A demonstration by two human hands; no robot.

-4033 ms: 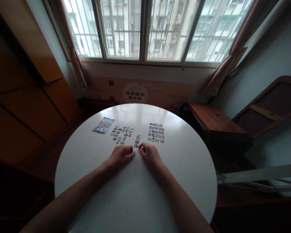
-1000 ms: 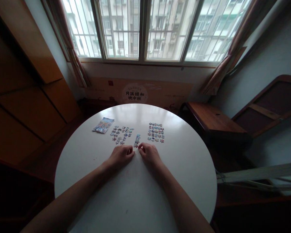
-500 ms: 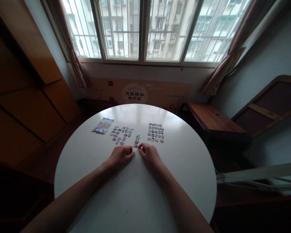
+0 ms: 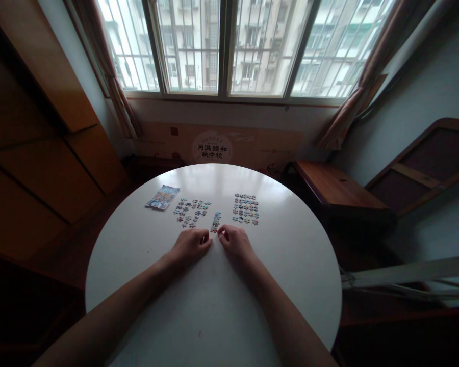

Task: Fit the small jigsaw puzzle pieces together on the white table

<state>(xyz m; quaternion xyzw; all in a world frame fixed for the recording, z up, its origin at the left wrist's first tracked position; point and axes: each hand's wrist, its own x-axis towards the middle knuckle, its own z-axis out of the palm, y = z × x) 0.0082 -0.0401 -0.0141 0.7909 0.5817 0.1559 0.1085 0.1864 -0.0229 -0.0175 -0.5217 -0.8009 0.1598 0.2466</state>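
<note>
A small joined strip of jigsaw puzzle pieces [image 4: 215,222] lies on the white round table [image 4: 214,316], just beyond my hands. My left hand [image 4: 192,241] rests on the table left of the strip's near end, fingers curled closed; anything inside them is hidden. At the strip's near right corner is my right hand [image 4: 234,239], thumb and forefinger pinched together, what they hold being too small to make out. Loose jigsaw pieces [image 4: 192,212] form a cluster beyond my left hand. More loose pieces [image 4: 246,209] are set out in rows beyond my right hand.
A colourful picture sheet or packet [image 4: 163,197] lies at the table's far left. Behind the table, a long printed cardboard box [image 4: 252,140] stands under the barred window. A wooden bench [image 4: 340,186] is at the right, and wooden cabinets [image 4: 42,178] line the left.
</note>
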